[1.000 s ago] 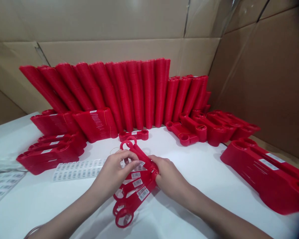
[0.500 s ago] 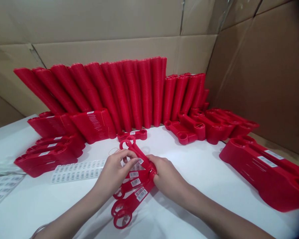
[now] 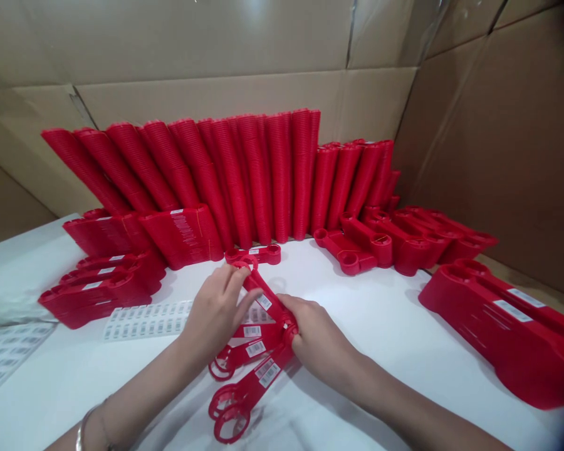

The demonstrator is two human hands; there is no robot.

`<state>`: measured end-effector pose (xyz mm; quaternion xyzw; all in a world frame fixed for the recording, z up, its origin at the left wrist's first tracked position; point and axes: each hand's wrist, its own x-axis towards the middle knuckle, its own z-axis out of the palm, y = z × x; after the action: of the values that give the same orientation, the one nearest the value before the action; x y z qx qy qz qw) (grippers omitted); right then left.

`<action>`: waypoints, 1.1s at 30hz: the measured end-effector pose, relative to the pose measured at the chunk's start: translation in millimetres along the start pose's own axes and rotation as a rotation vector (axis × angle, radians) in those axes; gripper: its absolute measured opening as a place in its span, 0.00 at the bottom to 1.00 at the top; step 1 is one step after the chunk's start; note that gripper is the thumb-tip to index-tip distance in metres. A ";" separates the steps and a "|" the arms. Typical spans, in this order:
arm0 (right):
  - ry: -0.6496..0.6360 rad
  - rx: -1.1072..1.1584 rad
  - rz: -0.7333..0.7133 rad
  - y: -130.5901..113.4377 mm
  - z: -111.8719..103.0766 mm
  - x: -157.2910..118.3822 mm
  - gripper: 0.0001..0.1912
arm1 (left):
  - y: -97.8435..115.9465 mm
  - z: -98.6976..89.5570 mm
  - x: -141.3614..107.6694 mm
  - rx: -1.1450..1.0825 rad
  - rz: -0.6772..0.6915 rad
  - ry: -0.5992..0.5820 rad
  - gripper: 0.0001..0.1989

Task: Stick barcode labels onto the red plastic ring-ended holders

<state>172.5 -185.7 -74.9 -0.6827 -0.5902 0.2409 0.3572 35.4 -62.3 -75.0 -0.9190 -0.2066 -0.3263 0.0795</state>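
Several flat red pieces with ringed ends (image 3: 258, 379) fan out from my right hand (image 3: 313, 326), which is closed round their joined ends. White barcode labels (image 3: 255, 348) show on their flat middles. My left hand (image 3: 219, 300) grips the ringed far end of the uppermost red piece, with the thumb lying near its label. Behind and left of my left hand, a sheet of barcode labels (image 3: 145, 319) lies on the white table (image 3: 366, 388).
Tall leaning stacks of red pieces (image 3: 235, 181) stand at the back against cardboard (image 3: 216, 44). Shorter stacks are at the left (image 3: 98, 291) and right (image 3: 498, 332). One small red stack (image 3: 267, 254) lies behind my hands. Another label sheet (image 3: 9, 357) is at far left.
My left hand has moved from the top piece's label up to its ringed end, and its thumb and fingers have spread. The view has shifted slightly.
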 end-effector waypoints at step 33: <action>0.011 0.015 -0.013 6.2 0.8 4.2 0.22 | -25.9 -27.8 -32.0 -0.429 -0.480 -0.302 0.10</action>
<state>176.6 -181.7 -79.8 -0.6774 -0.5908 0.2394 0.3670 -13.9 -57.3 -73.4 -0.8780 -0.3527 -0.2321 -0.2255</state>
